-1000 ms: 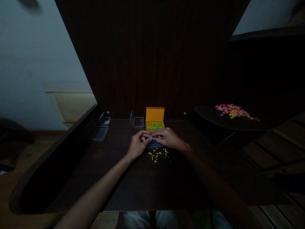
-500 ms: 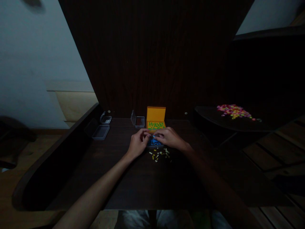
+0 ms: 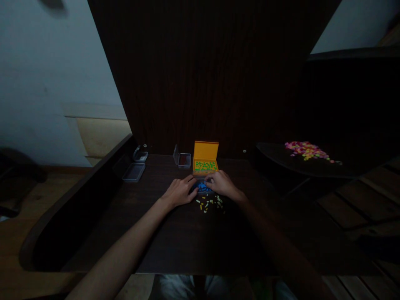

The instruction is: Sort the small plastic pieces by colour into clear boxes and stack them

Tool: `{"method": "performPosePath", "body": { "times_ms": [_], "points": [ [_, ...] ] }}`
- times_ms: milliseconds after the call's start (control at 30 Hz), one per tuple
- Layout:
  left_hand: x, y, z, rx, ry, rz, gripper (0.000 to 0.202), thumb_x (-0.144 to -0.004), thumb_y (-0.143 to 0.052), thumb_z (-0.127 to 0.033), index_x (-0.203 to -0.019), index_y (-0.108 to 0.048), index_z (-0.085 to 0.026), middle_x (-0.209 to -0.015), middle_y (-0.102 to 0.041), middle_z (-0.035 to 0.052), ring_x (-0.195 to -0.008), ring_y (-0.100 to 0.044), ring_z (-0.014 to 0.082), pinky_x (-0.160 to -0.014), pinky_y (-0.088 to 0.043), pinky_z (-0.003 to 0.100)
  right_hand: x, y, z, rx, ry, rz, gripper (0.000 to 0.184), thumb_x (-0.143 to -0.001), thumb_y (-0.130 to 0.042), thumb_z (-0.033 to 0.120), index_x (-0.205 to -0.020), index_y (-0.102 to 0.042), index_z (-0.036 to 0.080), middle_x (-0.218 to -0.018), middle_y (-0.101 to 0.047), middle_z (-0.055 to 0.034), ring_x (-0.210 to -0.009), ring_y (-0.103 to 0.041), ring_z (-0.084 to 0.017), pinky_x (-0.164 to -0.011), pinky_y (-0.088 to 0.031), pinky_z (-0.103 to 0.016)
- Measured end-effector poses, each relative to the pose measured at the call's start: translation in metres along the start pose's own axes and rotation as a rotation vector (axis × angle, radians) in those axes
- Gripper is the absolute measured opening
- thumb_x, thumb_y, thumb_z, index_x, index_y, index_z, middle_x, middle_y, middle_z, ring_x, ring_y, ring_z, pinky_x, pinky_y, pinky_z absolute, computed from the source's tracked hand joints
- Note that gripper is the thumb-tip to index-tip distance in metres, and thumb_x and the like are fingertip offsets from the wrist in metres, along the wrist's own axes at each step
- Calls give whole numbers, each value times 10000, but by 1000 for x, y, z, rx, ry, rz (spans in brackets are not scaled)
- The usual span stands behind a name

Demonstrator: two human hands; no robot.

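A small clear box (image 3: 204,192) holding small blue pieces (image 3: 203,186) lies between my hands on the dark table. My left hand (image 3: 179,192) rests at its left end, thumb and fingers stretched apart around that edge. Over the box's right part, my right hand (image 3: 221,184) has thumb and index finger pinched together; whatever is between them is too small to make out. Directly behind stands a yellow box (image 3: 206,149) with its lid raised and green pieces (image 3: 204,165) inside. Small yellow and whitish pieces (image 3: 206,204) are scattered in front of the clear box.
At left lie a flat clear tray (image 3: 133,172) and a small open clear case (image 3: 142,157). Another open clear case (image 3: 184,161) stands left of the yellow box. Many pink and yellow bits (image 3: 308,150) are heaped on a side shelf (image 3: 275,155). A raised side panel (image 3: 78,200) borders the table's left.
My hands have moved apart. The left has opened its pinch and slid to the box's left end, while the right keeps its fingertips together over the box. The view has shifted slightly.
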State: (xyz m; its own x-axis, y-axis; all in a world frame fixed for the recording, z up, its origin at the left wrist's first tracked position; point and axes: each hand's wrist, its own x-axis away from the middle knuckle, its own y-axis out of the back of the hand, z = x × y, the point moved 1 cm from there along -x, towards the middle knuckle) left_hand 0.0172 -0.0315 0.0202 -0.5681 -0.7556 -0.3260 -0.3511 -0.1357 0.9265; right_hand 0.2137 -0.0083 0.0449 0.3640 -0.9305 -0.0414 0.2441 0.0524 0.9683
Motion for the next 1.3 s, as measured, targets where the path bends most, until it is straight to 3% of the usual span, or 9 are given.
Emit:
{"method": "performPosePath", "body": {
  "times_ms": [200,600,733,933,1133,1300],
  "points": [
    [0,1,-1,-3,0,-11,351,-883,-526,-325,-1210,-579,-209,-1245,-618,100,-886,-693,244,-740,-548,334,0,-3,1,-29,-48,-25,205,-798,-623,269,-935,-765,212,-831,-736,-41,-748,-653,-166,-644,-438,-234],
    [0,1,-2,-21,2,14,364,-895,-516,-336,-1232,-571,-207,-1249,-625,103,-908,-696,261,-742,-552,350,-3,-8,-2,-98,-118,-49,186,-790,-659,313,-876,-773,193,-786,-728,-42,-715,-643,-164,-611,-425,-237],
    [0,1,-2,-33,16,36,355,-909,-499,-348,-1226,-575,-209,-1259,-622,96,-925,-694,256,-758,-551,343,-2,-6,-7,-99,-75,-46,197,-799,-640,302,-892,-774,191,-776,-728,-41,-700,-642,-165,-611,-425,-241],
    [0,5,-5,-101,29,100,377,-943,-430,-382,-1262,-540,-213,-1310,-594,80,-973,-684,248,-784,-553,351,5,-1,-11,-123,-11,17,308,-781,-561,147,-1012,-759,192,-812,-735,-31,-726,-653,-159,-684,-463,-234],
    [0,5,-5,-109,17,92,376,-947,-421,-379,-1252,-548,-199,-1285,-611,86,-961,-689,252,-778,-557,365,7,-7,-8,-109,9,51,328,-812,-527,160,-1042,-750,232,-950,-748,-31,-826,-669,-183,-731,-470,-246],
    [1,2,0,-94,-32,26,341,-946,-438,-360,-1213,-583,-203,-1242,-637,87,-943,-693,231,-754,-562,336,10,-2,-16,-143,75,7,318,-799,-537,172,-1035,-746,213,-786,-721,-22,-646,-614,-148,-617,-426,-233]
  ]
}}
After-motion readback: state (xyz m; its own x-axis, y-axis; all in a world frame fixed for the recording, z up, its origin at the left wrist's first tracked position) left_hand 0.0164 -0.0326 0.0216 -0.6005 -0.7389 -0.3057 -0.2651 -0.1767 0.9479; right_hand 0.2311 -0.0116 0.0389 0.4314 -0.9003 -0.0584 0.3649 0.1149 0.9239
